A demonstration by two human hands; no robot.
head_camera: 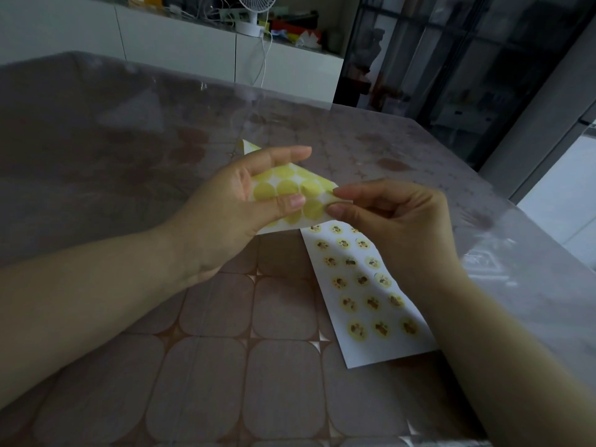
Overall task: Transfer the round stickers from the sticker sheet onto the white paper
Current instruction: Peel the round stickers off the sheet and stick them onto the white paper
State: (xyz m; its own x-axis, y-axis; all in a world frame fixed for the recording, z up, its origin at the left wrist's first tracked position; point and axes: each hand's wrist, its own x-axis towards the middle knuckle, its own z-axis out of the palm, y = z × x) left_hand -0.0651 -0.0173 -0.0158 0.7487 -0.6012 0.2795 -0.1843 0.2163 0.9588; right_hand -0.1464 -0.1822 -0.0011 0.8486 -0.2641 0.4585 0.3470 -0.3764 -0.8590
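**Peeling at the corner of the sticker sheet, above the table**

My left hand (232, 208) holds the sticker sheet (283, 191) up off the table (209, 350). Thumb on the near face, fingers spread behind the far side, sheet pinched between. The sheet is tilted and bent; its far corner sticks up past my fingers. From here I see plain yellow rounds on white backing, in rows, no print on this face.

My right hand (387, 214) meets the sheet at its right corner. Thumb and forefinger closed narrow on that corner, where one yellow round (317, 188) is curled up at its edge. The other fingers are folded loosely into the palm. Whether the round is fully off the backing, I cannot tell.

The white paper (371, 298) lies flat on the table, under and just beside my right wrist, running away at a slant towards the lower right. On it are round stickers (351, 304) in three columns, each yellow with a small dark picture in the middle. My right hand covers the paper's top right part. The sheet's lower edge overlaps the paper's top end in this view.

Table cover is brownish with rounded squares, under a clear plastic layer. Beyond the table: a white cabinet (180, 50) with a small white fan (254, 14) on it.
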